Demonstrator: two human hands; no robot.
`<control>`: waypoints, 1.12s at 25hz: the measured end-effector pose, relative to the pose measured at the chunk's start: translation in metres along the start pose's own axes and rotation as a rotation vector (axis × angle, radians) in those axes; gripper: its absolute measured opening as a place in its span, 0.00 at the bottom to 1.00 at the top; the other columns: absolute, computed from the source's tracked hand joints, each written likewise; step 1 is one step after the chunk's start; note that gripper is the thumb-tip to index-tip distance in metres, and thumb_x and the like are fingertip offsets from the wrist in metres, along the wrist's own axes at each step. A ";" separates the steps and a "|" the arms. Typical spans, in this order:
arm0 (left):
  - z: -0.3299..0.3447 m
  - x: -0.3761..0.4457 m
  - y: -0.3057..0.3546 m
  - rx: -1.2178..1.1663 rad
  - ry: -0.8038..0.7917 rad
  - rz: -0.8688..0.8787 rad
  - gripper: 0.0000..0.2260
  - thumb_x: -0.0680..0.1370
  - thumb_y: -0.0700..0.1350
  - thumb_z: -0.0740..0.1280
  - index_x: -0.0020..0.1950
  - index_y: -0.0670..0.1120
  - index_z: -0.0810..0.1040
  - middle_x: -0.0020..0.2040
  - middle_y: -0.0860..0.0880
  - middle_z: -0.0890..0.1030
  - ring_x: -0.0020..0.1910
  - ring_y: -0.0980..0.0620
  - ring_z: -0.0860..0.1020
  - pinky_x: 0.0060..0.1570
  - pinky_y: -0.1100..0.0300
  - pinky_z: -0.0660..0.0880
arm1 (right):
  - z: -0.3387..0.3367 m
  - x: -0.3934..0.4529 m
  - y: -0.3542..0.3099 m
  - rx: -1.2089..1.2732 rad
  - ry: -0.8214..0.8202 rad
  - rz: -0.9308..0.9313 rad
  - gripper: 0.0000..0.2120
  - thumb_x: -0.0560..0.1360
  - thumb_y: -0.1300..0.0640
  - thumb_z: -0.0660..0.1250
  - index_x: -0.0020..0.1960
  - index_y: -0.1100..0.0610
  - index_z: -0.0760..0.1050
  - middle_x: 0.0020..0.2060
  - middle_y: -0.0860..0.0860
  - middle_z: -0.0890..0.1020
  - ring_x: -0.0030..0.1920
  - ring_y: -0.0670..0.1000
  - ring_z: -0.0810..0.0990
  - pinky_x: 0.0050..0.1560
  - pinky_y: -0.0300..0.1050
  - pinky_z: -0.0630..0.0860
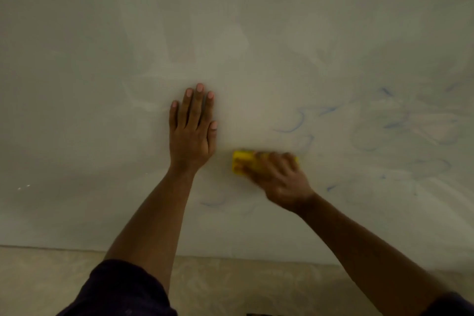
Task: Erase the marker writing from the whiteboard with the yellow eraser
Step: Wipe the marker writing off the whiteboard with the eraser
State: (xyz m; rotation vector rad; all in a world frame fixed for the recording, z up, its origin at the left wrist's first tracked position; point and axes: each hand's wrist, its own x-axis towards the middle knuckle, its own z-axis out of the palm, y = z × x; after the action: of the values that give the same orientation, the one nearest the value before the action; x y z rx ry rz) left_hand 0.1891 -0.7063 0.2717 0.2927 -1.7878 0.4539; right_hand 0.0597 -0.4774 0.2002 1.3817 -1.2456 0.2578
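A large glossy whiteboard fills most of the head view. Faint blue marker smears lie on its right half, with more traces lower down near the middle. My right hand presses the yellow eraser flat on the board; the hand is blurred and covers most of the eraser. My left hand lies flat on the board with fingers spread, just left of the eraser and not touching it.
The board's lower edge meets a beige marbled floor. Ceiling lights reflect near the top of the board. Dark sleeves cover my upper arms at the bottom of the view.
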 end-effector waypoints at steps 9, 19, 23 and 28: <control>-0.007 0.001 0.003 -0.004 -0.031 0.009 0.27 0.89 0.48 0.53 0.87 0.41 0.57 0.85 0.38 0.63 0.85 0.37 0.60 0.85 0.41 0.51 | -0.039 0.036 0.060 -0.067 0.213 0.614 0.18 0.80 0.56 0.71 0.69 0.46 0.81 0.65 0.57 0.82 0.54 0.63 0.80 0.55 0.55 0.72; -0.009 0.046 0.067 -0.002 -0.062 -0.130 0.29 0.89 0.48 0.51 0.87 0.35 0.54 0.87 0.33 0.55 0.85 0.29 0.54 0.85 0.38 0.49 | -0.069 -0.006 0.097 -0.137 0.007 0.216 0.21 0.83 0.58 0.66 0.76 0.49 0.73 0.65 0.59 0.82 0.53 0.64 0.82 0.53 0.57 0.75; -0.008 0.074 0.077 -0.010 -0.060 0.032 0.29 0.89 0.48 0.53 0.87 0.36 0.54 0.87 0.36 0.54 0.86 0.33 0.54 0.86 0.40 0.49 | -0.082 -0.021 0.124 -0.200 0.102 0.443 0.21 0.80 0.59 0.70 0.71 0.46 0.79 0.67 0.57 0.81 0.57 0.63 0.81 0.59 0.55 0.75; -0.013 0.120 0.100 -0.037 -0.044 0.280 0.29 0.87 0.47 0.52 0.88 0.38 0.55 0.88 0.39 0.56 0.87 0.39 0.56 0.86 0.43 0.53 | -0.072 -0.023 0.093 -0.215 -0.030 0.104 0.21 0.85 0.62 0.58 0.74 0.50 0.77 0.63 0.61 0.82 0.54 0.64 0.84 0.53 0.56 0.79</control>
State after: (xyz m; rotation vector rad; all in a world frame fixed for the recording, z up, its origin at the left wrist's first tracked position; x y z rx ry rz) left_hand 0.1261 -0.6068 0.3747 0.0250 -1.8863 0.6153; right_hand 0.0156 -0.3814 0.2572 1.1424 -1.3321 0.1701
